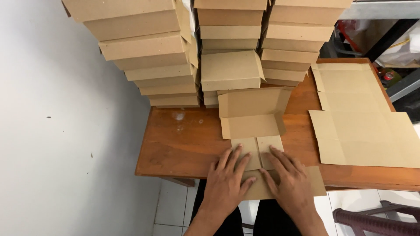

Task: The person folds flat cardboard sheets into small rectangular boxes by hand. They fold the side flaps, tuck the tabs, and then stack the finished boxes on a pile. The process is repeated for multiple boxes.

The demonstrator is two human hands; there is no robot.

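Here, both hands lie flat on a half-folded cardboard box blank (253,131) at the near edge of the wooden surface (183,144). The left hand (225,183) presses on the blank's near-left flap, fingers (232,159) spread and straight, gripping nothing. The right hand (293,185) does the same on the near-right flap, fingers (282,159) splayed open, palm down, nothing pinched.

Relation that matters: the blank runs away from the fingers, straight ahead of the person. Its long axis goes near-to-far across the surface, from the part hanging off the near edge under the palms up to the raised panel at its far end. That far panel stands up, tilted, and touches or almost touches the stacks behind it; cannot tell which. Both hands are equally near the blank, one either side of its centre seam, fingertips pointing along the long axis toward the far end.

Beyond the blank's far end stand tall stacks of folded cardboard boxes (227,70), three columns, the left one leaning. To the right of the blank, apart from it, lies a pile of flat unfolded blanks (363,131), with another flat blank behind it. Left of the blank is bare wood, then a white wall (65,131). A dark red plastic chair (376,220) shows below the surface, to the right of the blank.
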